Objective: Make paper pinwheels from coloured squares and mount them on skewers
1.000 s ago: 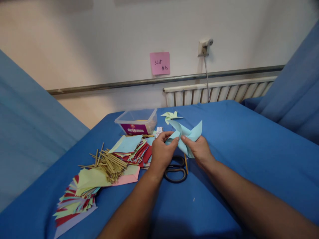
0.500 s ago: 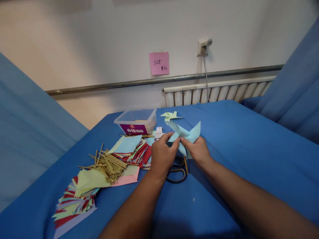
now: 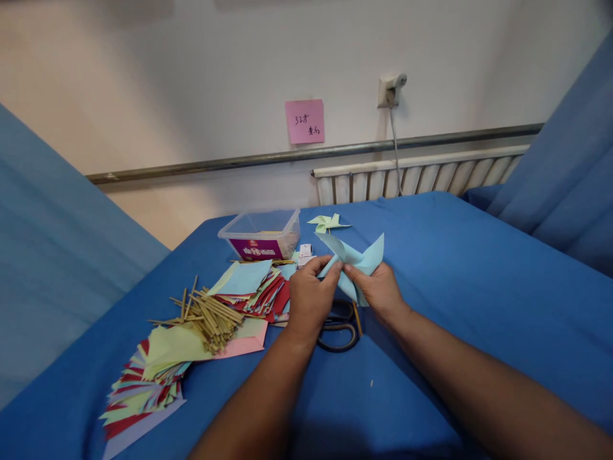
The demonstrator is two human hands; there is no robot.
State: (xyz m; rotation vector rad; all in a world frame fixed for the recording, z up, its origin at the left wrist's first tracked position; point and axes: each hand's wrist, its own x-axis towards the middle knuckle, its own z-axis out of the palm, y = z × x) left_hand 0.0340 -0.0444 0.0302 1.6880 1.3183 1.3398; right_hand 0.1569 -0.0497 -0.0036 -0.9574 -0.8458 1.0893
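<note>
A light blue paper pinwheel point(image 3: 352, 256) is held between both my hands above the table, its folded blades standing up. My left hand point(image 3: 312, 291) grips its left side, thumb near the centre. On the other side my right hand point(image 3: 380, 287) pinches it, thumb also close to the middle. Below the pinwheel a thin wooden stick point(image 3: 357, 319) shows in part; whether it is joined to the pinwheel is hidden. Black-handled scissors point(image 3: 341, 337) lie under my hands, their blades out of sight. Farther back rests a pale green pinwheel point(image 3: 329, 222).
To the left lie stacked coloured paper squares point(image 3: 246, 279), a heap of short sticks point(image 3: 215, 322) and a fan of cut paper point(image 3: 148, 383). A clear plastic box point(image 3: 261, 223) stands behind them, with small white boxes point(image 3: 305, 252) beside it. Blue cloth point(image 3: 479, 306) covers the table.
Both hands keep hold of the light blue pinwheel, with only slight shifts of the fingers and thumbs near its centre. Everything else lies as before.
</note>
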